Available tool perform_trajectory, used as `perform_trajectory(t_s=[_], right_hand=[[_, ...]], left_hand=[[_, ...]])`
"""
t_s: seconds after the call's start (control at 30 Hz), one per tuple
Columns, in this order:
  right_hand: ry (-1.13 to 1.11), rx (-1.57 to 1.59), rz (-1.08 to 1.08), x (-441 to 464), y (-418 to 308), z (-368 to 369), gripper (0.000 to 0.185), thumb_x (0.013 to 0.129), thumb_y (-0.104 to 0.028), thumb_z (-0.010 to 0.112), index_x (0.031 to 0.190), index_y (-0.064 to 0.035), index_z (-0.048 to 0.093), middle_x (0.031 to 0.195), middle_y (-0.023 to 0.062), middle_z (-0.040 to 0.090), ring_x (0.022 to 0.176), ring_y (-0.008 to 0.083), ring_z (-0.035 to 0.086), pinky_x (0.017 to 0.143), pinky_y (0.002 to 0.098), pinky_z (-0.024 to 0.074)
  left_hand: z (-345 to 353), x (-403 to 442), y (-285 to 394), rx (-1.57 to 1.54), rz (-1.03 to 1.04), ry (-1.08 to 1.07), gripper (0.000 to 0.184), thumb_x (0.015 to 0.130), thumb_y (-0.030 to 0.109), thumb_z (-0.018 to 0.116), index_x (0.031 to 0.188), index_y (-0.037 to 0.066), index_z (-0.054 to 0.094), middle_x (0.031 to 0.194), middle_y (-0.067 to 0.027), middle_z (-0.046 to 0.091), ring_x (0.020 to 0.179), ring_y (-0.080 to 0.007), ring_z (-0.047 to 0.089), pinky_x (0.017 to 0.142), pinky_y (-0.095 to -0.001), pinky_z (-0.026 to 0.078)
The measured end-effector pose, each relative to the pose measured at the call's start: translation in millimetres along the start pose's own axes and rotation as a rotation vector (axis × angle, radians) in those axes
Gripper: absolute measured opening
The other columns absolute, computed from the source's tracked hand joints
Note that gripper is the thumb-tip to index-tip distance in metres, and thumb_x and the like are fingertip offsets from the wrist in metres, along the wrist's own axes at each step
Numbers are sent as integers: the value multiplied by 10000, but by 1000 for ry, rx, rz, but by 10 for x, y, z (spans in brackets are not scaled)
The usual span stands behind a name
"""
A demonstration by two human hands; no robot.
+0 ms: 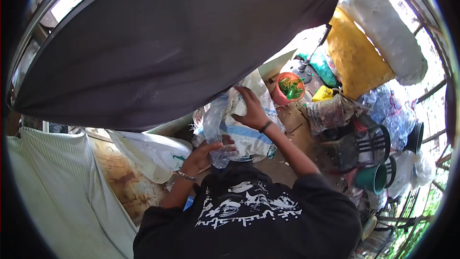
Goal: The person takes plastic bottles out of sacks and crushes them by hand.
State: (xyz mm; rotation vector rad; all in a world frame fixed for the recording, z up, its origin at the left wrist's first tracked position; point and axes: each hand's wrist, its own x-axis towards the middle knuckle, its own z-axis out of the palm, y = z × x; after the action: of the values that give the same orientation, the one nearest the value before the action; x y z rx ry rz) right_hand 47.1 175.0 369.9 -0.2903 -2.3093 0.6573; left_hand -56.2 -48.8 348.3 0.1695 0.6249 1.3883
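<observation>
You have one clear, crumpled-looking plastic bottle (213,122) in hand, so the step looks to be one of handling this single piece between both hands. Your left hand (199,158), the one with the pale beaded bracelet (186,176), is closed around the bottle's near end, thumb on one side and fingertips showing on the other. Your right hand (254,112), with a dark band (265,126) at the wrist, is wide, its fingers and thumb spread in a curve beside the bottle's far part; whether the thumb touches the plastic, you cannot tell from here. The bottle is over the left part of a white woven sack with blue stripes (249,139), its near end by that sack's near edge, in front of your black printed shirt (249,206). Past the sack's right edge, on the brown floor (297,139), stands a pink-orange plastic bucket (278,97) holding green pieces (290,87). As a judgement, the next move calls for a steady left grip and a right hand that closes evenly on the bottle, clear of the sack's loose folds; the thin wall will probably give, so squeeze lightly and avoid letting it twist.
</observation>
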Motion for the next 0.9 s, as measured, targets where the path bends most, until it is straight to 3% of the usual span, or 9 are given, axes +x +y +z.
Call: perform_trajectory(t_s=[0.2,0.3,0.37,0.5,0.6,0.63,0.7,0.77,0.9], right_hand=[[-617,743,962,-890,253,426,816,774,-417,749,1393,-51,364,1265,144,529,1104,204,544,879,329,491],[-696,973,997,-1156,-183,830,706,824,-315,714,1378,-25,387,1246,149,543,1054,236,580,905,329,491],[-538,640,395,-1343,-268,1245,704,799,-309,741,1360,-29,422,1189,148,588,1017,227,600,881,326,497],[-724,681,482,-1342,-523,1657,689,758,-289,778,1308,-7,471,1127,127,613,1021,199,595,846,315,495],[-826,643,277,-1288,-604,2023,649,777,-284,763,1297,-18,481,1095,115,617,965,194,618,799,320,515],[-848,643,258,-1236,-668,2121,649,777,-284,763,1297,-18,481,1095,115,617,965,194,618,799,320,515],[-1219,895,931,-1172,-854,2326,601,808,-331,730,1284,-49,495,1094,100,609,903,195,643,735,315,533],[-1274,882,989,-1129,-1009,2516,581,820,-361,710,1267,-53,502,1107,94,603,890,201,651,710,311,538],[-1365,802,996,-1022,-1430,2810,535,851,-426,658,1220,-64,522,1137,75,592,904,194,660,671,280,543]], left_hand=[[-480,31,-321,4,259,300,472,835,205,698,1216,15,493,1174,-134,576,1080,-279,586,862,-426,508],[-816,206,-740,-73,414,469,375,849,264,694,1128,50,564,1093,-63,603,979,-182,601,779,-334,504],[-760,112,-842,197,607,640,383,858,344,683,1103,71,573,1037,-29,596,902,-126,584,711,-284,479],[-689,-329,-911,266,987,808,406,883,356,649,1128,44,563,983,-9,582,905,-107,573,696,-271,476],[-1520,-681,-1159,-401,672,880,386,915,316,603,1158,20,551,965,-3,585,923,-104,577,693,-266,494],[-1753,-866,-1281,-80,817,958,380,924,311,575,1166,19,550,982,-15,596,940,-117,581,704,-271,504],[-2290,-1285,-1453,236,962,1035,376,934,307,548,1175,18,549,999,-27,607,957,-130,586,715,-276,514],[-2951,-1680,-1320,372,491,1545,346,914,272,551,1164,33,571,1010,-49,617,935,-153,603,743,-280,519],[-3835,-1906,-1101,-206,953,1411,309,883,220,575,1123,26,591,1032,-69,625,899,-195,621,726,-316,531]])
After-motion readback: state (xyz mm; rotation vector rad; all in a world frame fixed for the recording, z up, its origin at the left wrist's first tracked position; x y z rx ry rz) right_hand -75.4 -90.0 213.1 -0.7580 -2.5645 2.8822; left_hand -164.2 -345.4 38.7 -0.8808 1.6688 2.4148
